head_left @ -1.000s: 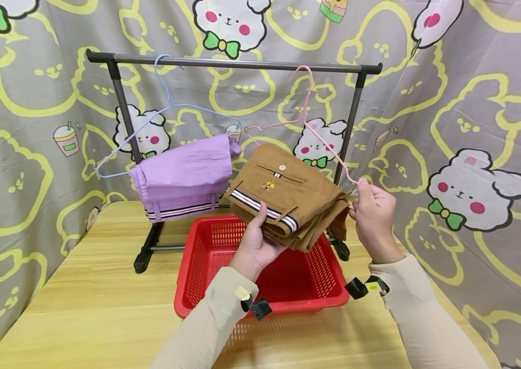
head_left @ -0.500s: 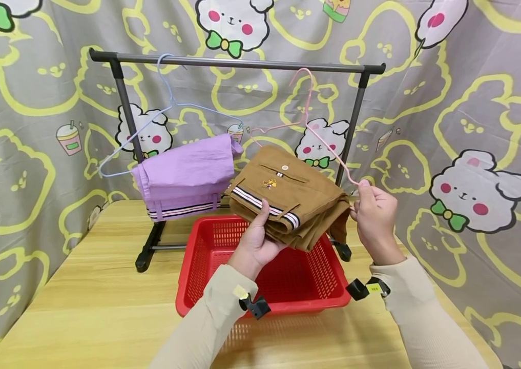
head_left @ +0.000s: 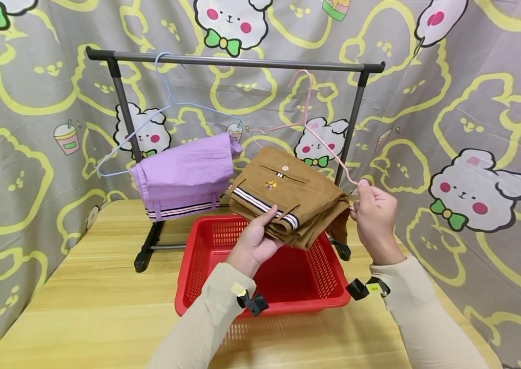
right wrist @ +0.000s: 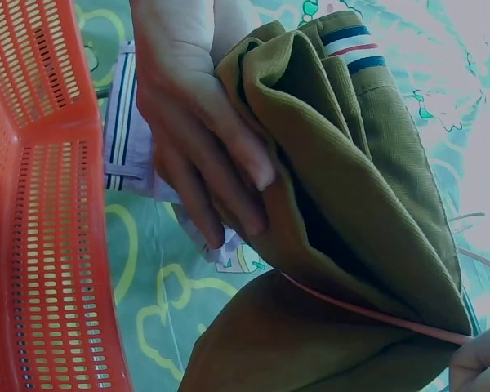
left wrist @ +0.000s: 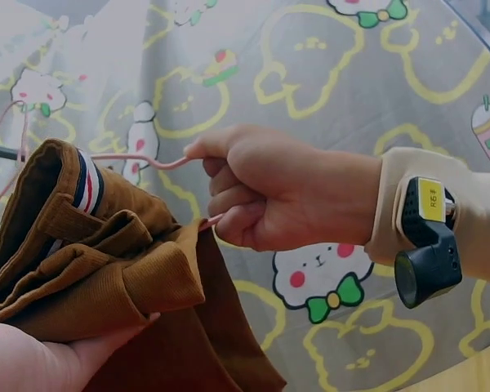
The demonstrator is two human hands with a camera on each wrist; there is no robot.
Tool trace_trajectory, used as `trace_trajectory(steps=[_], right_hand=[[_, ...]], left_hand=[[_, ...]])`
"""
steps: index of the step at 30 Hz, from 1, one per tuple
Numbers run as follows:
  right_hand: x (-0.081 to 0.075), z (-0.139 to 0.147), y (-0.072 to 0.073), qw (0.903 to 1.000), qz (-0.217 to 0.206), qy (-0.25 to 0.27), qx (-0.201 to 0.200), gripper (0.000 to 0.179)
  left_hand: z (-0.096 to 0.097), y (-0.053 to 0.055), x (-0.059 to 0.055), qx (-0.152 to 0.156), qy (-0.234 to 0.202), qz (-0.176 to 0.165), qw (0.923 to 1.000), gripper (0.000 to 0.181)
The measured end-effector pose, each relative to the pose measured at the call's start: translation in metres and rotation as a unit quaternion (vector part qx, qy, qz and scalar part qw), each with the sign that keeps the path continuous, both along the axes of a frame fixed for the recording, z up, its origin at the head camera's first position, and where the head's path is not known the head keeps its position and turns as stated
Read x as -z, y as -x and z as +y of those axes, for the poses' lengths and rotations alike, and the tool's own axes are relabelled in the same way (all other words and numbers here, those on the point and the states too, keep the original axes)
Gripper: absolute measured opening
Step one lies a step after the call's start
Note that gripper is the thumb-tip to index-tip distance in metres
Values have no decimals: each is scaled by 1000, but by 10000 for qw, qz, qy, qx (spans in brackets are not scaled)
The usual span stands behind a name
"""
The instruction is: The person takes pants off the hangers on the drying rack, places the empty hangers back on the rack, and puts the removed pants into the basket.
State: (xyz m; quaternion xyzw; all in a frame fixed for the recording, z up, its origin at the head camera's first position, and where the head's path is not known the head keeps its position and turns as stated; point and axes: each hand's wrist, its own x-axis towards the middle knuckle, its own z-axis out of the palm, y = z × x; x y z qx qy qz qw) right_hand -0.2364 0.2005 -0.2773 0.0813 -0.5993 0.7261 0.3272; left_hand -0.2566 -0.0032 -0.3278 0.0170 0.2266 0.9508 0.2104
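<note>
Brown trousers (head_left: 288, 189), folded, drape over the lower bar of a pink hanger (head_left: 327, 143); a striped waistband and a small embroidered figure show on them. My left hand (head_left: 254, 245) holds the trousers at the waistband, thumb on top and fingers spread underneath, as the right wrist view shows. With thumb and curled fingers, my right hand (head_left: 374, 218) grips the right end of the pink hanger, beside the cloth. In the left wrist view the pink bar (left wrist: 167, 163) runs into that fist. The hook appears just below the rail in the head view.
A dark metal rack (head_left: 242, 62) stands behind on the wooden table (head_left: 80, 307). From its rail hangs a blue hanger (head_left: 168, 97) bearing folded purple trousers (head_left: 186, 169). Below my hands sits a red slotted basket (head_left: 306, 302). A patterned curtain (head_left: 486, 118) surrounds the table.
My left thumb has shifted slightly right along the striped waistband. The pink hook sits a little lower against the rail than before. My right hand keeps its grip on the hanger.
</note>
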Motion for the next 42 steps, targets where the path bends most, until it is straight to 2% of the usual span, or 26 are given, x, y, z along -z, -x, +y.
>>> trace_trajectory(steps=[15,25,34,42], right_hand=[[2,-2,1,9999,-35,96,-115,50],[7,-2,1,9998,-219,-2,17,49],[11,0,0,9990,-373,-17,-252,49],[15,1,0,9984,-438,-99,-340,50]], left_hand=[[-5,2,-4,177,-351,73,9992,13],[-3,1,-5,34,-527,331,9981,17],[-3,1,-6,-39,-585,613,9964,15],[-1,0,-5,-250,-559,922,9939,20]])
